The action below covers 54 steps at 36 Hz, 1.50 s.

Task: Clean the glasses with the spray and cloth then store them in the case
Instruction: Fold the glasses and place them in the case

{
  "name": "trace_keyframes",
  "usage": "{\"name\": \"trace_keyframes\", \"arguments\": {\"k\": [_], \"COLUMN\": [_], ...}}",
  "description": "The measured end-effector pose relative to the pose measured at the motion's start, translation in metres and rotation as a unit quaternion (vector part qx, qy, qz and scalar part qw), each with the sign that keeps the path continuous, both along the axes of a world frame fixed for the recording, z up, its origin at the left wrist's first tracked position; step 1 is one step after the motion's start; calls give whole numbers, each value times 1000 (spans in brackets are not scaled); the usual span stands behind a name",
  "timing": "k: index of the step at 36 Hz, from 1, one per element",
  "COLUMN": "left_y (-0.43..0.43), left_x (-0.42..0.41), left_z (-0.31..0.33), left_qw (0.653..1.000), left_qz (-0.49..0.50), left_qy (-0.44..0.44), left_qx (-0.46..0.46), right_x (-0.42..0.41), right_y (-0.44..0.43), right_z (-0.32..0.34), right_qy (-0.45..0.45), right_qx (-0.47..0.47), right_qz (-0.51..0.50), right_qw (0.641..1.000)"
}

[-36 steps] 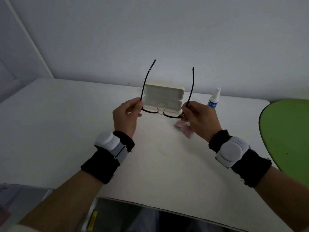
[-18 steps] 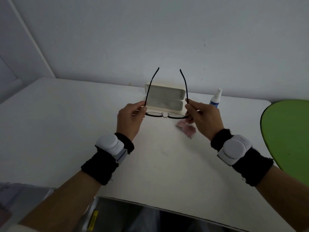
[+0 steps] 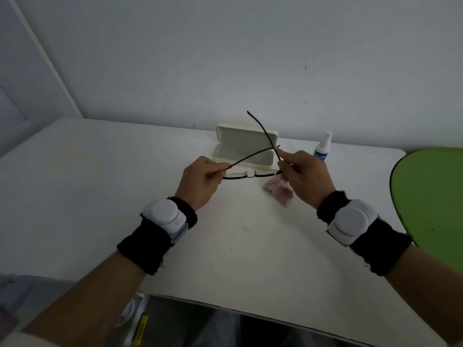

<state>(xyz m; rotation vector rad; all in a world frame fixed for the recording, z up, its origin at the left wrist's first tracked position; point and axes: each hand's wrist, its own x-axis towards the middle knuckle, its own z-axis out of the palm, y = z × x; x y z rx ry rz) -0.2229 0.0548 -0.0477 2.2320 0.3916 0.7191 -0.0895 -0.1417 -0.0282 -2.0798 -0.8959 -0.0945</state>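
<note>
Both hands grip the glasses (image 3: 250, 174) in the air just in front of the open case (image 3: 244, 149): the left hand (image 3: 200, 182) pinches one end, the right hand (image 3: 304, 177) the other, arms crossing over the case. A pink cloth (image 3: 279, 194) lies on the table (image 3: 100, 184) in front of the case toward its right, under the right hand, with the spray bottle (image 3: 322, 147) standing right of the case.

The case (image 3: 245, 149) sits open on the surface (image 3: 100, 196) at the back. The spray (image 3: 322, 149) stands right of it. The cloth (image 3: 278, 192) lies in front.
</note>
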Motion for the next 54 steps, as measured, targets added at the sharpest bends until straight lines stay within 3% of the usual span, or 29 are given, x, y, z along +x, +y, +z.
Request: {"name": "trace_keyframes", "arguments": {"k": [8,16,19,27,32,38,54], "left_y": [0,1,2,9,12,9,10], "left_x": [0,1,2,-3,-3,-4,-3], "left_z": [3,3,6,12,9,8,4], "left_qw": [999,986,967,947,952,938,911], "left_qz": [-19,27,39,34,47,33,17], "left_qy": [27,-41,-89,-116,-96,-100,-132], "left_qx": [-23,-158,-234,-296,-288,-331,-391], "right_x": [0,-3,-3,5,8,9,10], "right_y": [-3,-2,0,-3,-2,0,5], "right_z": [4,4,4,15,22,22,16], "right_qy": [31,60,114,373,465,529,596], "right_qx": [13,-1,7,90,123,144,137], "right_qz": [5,18,23,54,59,49,59], "right_qw": [999,998,993,922,875,835,789]}}
